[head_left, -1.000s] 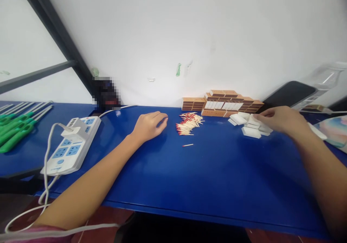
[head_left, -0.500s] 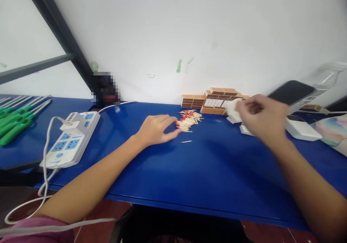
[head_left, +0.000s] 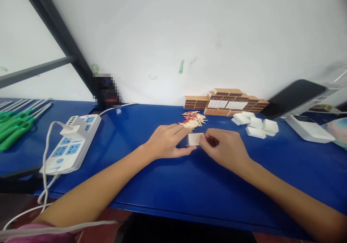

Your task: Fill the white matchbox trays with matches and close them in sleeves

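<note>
My right hand pinches a small white matchbox tray by its right end, between thumb and fingertips. On the tray's left side is my left hand, its thumb and fingers apart around that end; whether it touches the tray I cannot tell. Just beyond both hands lies a heap of red-tipped matches, partly behind my left fingers. To the right, several more white matchbox trays lie in a loose pile.
Brown-sided matchboxes are stacked along the wall. A dark phone leans at the right, near a white box. A power strip with a cable and several green-handled tools lie at the left on the blue table.
My right hand has come left from the pile of white trays, bringing one tray beside my left hand. My left hand has shifted slightly right and nearer the table's front edge.
</note>
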### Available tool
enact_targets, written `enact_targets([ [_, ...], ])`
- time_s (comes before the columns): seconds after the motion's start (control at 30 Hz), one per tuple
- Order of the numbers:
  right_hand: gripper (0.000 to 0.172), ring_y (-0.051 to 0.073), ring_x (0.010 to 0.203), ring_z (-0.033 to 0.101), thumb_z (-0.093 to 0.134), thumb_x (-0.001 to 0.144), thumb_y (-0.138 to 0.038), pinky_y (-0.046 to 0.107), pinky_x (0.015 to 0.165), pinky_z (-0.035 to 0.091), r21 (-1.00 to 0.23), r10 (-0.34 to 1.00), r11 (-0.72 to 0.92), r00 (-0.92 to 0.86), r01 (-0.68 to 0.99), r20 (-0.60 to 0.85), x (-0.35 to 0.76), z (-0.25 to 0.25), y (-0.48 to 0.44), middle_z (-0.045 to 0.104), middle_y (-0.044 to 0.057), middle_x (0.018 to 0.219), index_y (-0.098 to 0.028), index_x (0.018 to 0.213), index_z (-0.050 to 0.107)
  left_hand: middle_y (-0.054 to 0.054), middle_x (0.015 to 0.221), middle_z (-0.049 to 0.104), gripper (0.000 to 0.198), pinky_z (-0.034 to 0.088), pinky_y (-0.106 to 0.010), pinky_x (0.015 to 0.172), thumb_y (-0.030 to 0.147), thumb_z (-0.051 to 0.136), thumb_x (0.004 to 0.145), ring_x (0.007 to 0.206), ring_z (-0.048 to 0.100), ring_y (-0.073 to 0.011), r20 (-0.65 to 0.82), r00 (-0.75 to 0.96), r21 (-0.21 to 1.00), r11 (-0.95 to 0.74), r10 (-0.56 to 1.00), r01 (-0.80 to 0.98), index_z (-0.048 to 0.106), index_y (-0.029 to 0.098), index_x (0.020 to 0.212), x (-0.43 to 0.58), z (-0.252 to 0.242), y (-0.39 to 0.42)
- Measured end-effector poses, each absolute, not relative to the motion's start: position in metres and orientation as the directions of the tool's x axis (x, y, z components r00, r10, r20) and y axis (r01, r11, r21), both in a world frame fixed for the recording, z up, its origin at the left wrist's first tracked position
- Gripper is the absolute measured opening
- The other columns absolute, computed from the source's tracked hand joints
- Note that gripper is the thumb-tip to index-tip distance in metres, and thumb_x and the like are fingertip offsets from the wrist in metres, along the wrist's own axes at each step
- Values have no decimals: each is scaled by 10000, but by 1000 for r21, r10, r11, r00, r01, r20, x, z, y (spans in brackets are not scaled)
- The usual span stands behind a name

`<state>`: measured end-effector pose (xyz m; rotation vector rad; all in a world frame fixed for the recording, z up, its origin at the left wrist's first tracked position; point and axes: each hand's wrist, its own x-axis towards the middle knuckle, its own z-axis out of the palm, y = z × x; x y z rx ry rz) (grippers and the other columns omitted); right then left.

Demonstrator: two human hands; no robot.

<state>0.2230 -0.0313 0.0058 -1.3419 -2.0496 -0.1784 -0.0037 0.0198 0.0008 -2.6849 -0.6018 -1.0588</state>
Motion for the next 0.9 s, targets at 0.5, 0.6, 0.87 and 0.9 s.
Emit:
enact_targets([
  [0.5,148,153,704,564,654,981,-339,285,642,466,-468,820,567,-522,678,235,244,2,-20,626,27,912,-230,1074,688,5,739,709,320,439,-251,579,502,740,837,599,596,-118,468,586,355,-748,662,561,769,194,918,-44,14,66],
  [0.6,119,164,736,577,608,1007,-300,291,654,472,-475,811,574,-541,667,221,237,-5,-18,619,41,911,-216,954,674,19,678,681,282,423,-243,543,474,752,800,555,570,-107,415,635,382,-758,651,528,771,197,850,-42,19,62],
  [0.87,128,196,800,601,548,1039,-270,321,703,479,-431,835,541,-398,722,381,242,4,-18,626,61,943,-218,947,620,35,604,636,308,378,-238,519,489,772,813,518,540,-96,358,719,449,-785,596,427,802,197,908,-29,18,40],
  [0.9,130,197,801,602,548,1041,-274,320,701,479,-438,835,536,-378,722,400,241,5,-20,624,60,939,-219,948,620,33,606,635,321,375,-240,523,503,775,820,519,535,-97,368,721,449,-791,587,415,807,201,923,-27,16,38],
])
